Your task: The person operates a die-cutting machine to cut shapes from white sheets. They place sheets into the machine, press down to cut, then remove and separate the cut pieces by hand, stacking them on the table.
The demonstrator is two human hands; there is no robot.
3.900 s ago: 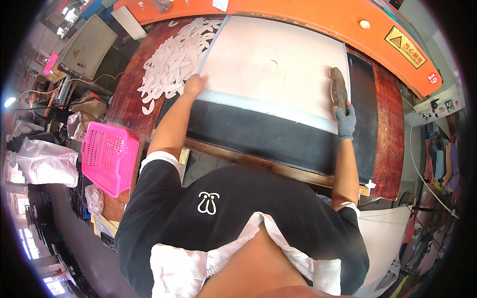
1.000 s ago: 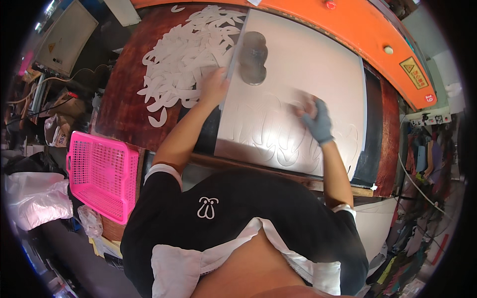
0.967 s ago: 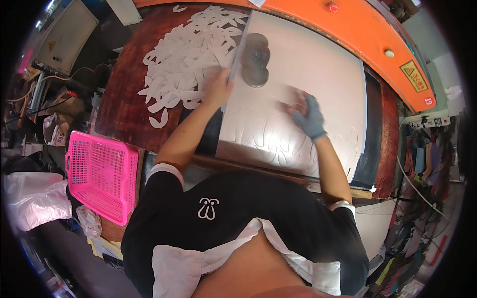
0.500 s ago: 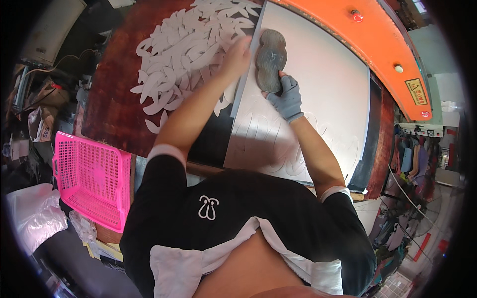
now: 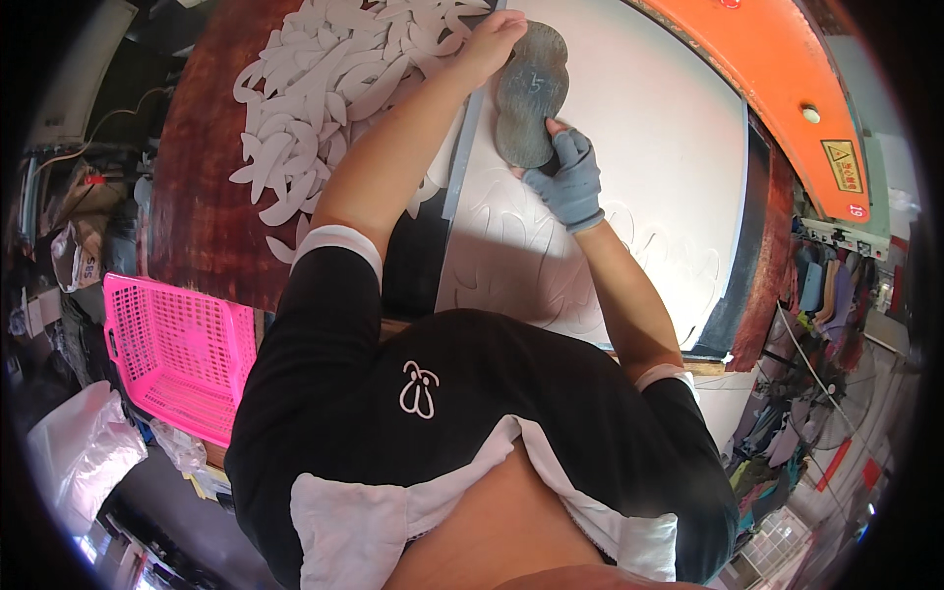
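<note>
A dark grey cutting die (image 5: 532, 96) with a wavy outline and a chalk mark lies on a white sheet (image 5: 649, 108). My right hand (image 5: 568, 180), in a grey glove with bare fingertips, is closed on the die's near end, thumb and fingers on either side. Bare, my left hand (image 5: 497, 41) has its fingers bent against the far left edge of the die; their undersides are hidden. Curved cut outlines mark the near part of the sheet. To the left, a heap of white crescent-shaped pieces (image 5: 324, 108) is spread over a reddish-brown board (image 5: 197, 197).
An orange machine beam (image 5: 777, 88) with a pale button and a yellow warning label crosses the far right. At the left stands a pink plastic basket (image 5: 182, 354). Clear plastic bags (image 5: 93, 442) sit below it. Coloured material hangs (image 5: 821, 285) at the right.
My left hand has moved away from me, from beside the heap to the die's far end. My right hand stays on the die. The whole view has shifted slightly.
</note>
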